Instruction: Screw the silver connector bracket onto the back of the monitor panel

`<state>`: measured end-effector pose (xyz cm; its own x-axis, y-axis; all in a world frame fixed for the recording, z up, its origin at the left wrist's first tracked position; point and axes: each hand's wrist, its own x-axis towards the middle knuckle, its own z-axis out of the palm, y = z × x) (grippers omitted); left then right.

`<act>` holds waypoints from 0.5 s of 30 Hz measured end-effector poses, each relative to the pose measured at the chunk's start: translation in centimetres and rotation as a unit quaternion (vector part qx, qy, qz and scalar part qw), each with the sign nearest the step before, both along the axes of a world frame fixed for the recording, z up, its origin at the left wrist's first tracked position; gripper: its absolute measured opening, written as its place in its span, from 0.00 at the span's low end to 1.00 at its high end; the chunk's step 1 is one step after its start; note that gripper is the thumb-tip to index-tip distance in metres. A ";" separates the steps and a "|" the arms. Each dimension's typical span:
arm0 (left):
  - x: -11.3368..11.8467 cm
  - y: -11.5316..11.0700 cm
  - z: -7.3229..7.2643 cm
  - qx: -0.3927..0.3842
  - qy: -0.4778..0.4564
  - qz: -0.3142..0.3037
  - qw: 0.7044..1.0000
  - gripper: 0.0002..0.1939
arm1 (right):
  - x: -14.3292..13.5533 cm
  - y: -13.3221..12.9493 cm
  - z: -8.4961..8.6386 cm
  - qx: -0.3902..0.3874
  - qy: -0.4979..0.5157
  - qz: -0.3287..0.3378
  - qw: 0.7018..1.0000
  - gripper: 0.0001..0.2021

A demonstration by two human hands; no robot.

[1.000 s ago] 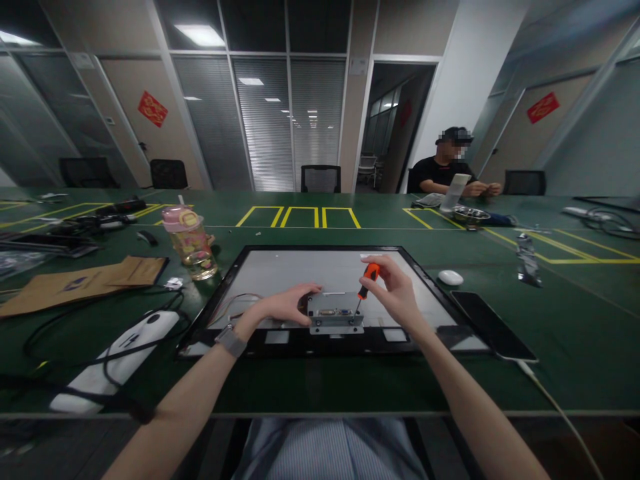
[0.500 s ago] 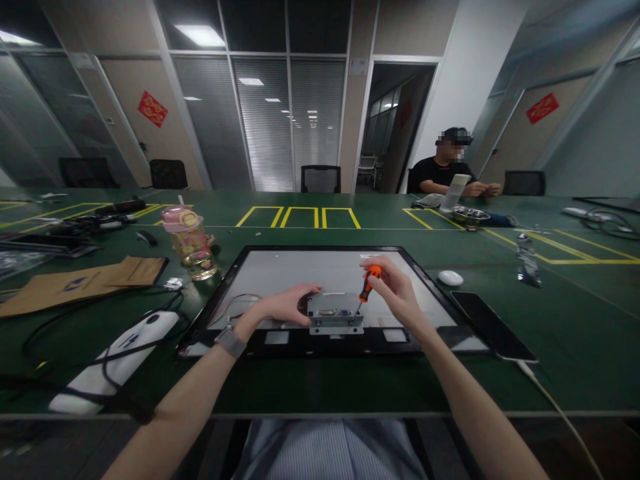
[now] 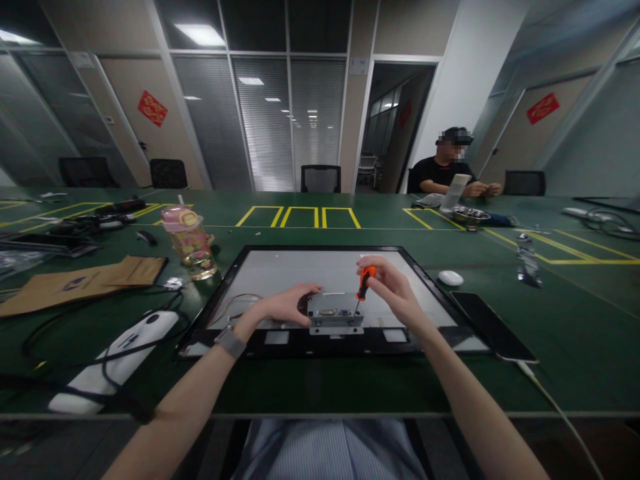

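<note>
An orange-and-black screwdriver (image 3: 366, 283) is held in the fingers of my right hand (image 3: 393, 288). Its thin shaft points down, and its tip is at the right part of a metal bracket (image 3: 336, 325) with video connectors. My left hand (image 3: 287, 303) grips the bracket's left side between thumb and fingers. Bracket and hands are over the lower middle of a flat display panel (image 3: 300, 267), which has a pale back and a black frame. Thin wires (image 3: 227, 310) lie on the panel left of the bracket.
Left of the panel stand a pink-lidded drink cup (image 3: 187, 240), a brown paper bag (image 3: 85, 283) and a white power strip (image 3: 117, 360) with black cables. To the right lie a white earbud case (image 3: 450, 277) and a phone (image 3: 493, 325). Another person (image 3: 447, 170) sits across the table.
The screwdriver's handle has shifted slightly left and stands more upright, with my right fingers moving along with it. My left hand and the bracket look unmoved.
</note>
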<state>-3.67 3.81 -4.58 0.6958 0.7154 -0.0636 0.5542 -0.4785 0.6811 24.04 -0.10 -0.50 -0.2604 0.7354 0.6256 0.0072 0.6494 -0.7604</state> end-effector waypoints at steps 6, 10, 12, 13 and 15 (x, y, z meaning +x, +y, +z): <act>-0.1 0.1 -0.1 0.009 0.004 0.000 1.000 0.40 | -0.1 0.2 -0.4 -0.027 0.045 -0.013 0.999 0.16; 0.0 0.1 -0.2 0.012 0.007 -0.002 1.000 0.39 | 0.2 0.0 0.0 -0.053 0.019 0.062 0.996 0.14; 0.0 0.0 -0.1 0.011 0.005 -0.002 1.000 0.39 | 0.2 0.0 0.1 -0.033 0.008 0.058 0.998 0.13; 0.0 0.0 -0.1 0.010 0.005 -0.003 1.000 0.39 | 0.1 0.0 0.1 -0.017 0.007 0.045 0.999 0.11; 0.1 0.0 0.0 0.007 0.005 -0.002 1.000 0.39 | 0.0 0.2 0.0 0.009 0.011 0.007 1.000 0.09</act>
<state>-3.59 3.79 -4.61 0.6984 0.7132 -0.0600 0.5589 -0.4911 0.6682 24.05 0.07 -0.46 -0.2564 0.7204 0.6445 -0.0175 0.6632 -0.7482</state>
